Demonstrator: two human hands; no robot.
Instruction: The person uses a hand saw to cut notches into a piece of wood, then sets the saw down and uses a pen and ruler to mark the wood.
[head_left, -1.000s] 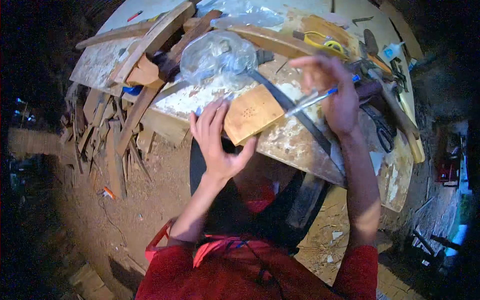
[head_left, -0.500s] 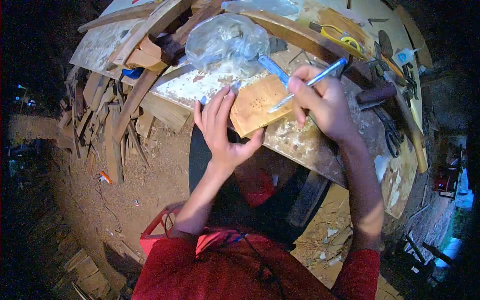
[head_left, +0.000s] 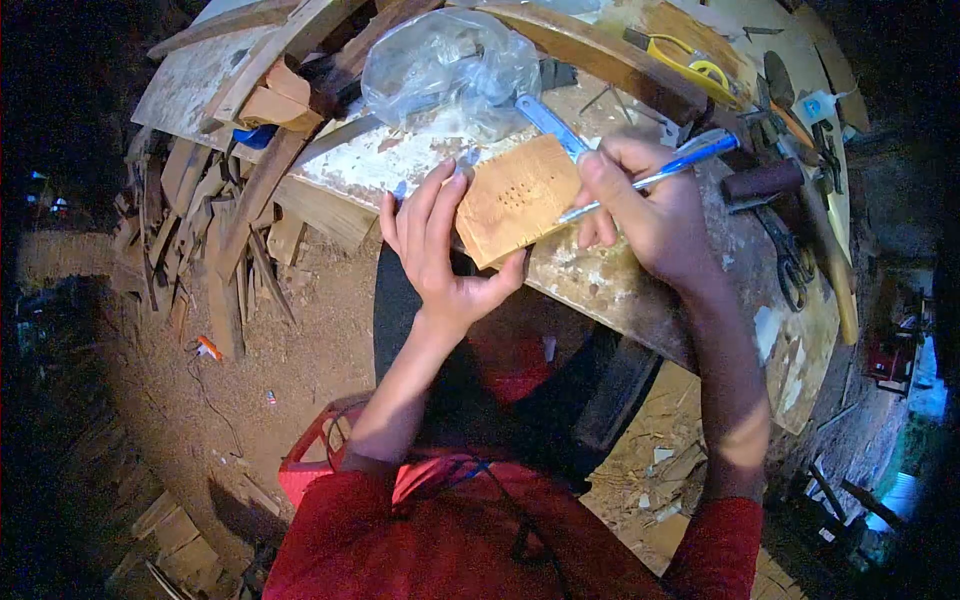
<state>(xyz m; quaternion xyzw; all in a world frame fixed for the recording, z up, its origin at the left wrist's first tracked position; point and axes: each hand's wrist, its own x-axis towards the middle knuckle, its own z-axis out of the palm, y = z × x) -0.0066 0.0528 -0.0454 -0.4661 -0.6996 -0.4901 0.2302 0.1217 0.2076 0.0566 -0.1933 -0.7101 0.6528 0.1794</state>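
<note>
A small wooden block (head_left: 515, 200) with rows of dark dots and short marks along its near edge lies at the worktable's front edge. My left hand (head_left: 436, 250) grips its left side, thumb at the near corner and fingers on the far side. In my right hand (head_left: 650, 205) is a blue and white pen (head_left: 680, 160), its tip by the block's right near edge. Beyond the block, a blue-handled tool (head_left: 548, 122) lies partly behind my right fingers.
A clear plastic bag (head_left: 450, 75) sits on the worktable (head_left: 590, 285) behind the block. Yellow-handled pliers (head_left: 700, 70), black scissors (head_left: 790, 265) and a dark cylinder (head_left: 762, 185) lie to the right. Wood pieces (head_left: 225, 270) are piled at left.
The pen tip has moved right, off the block's middle toward its right near edge, and the pen's back end has swung right. My left hand still holds the block.
</note>
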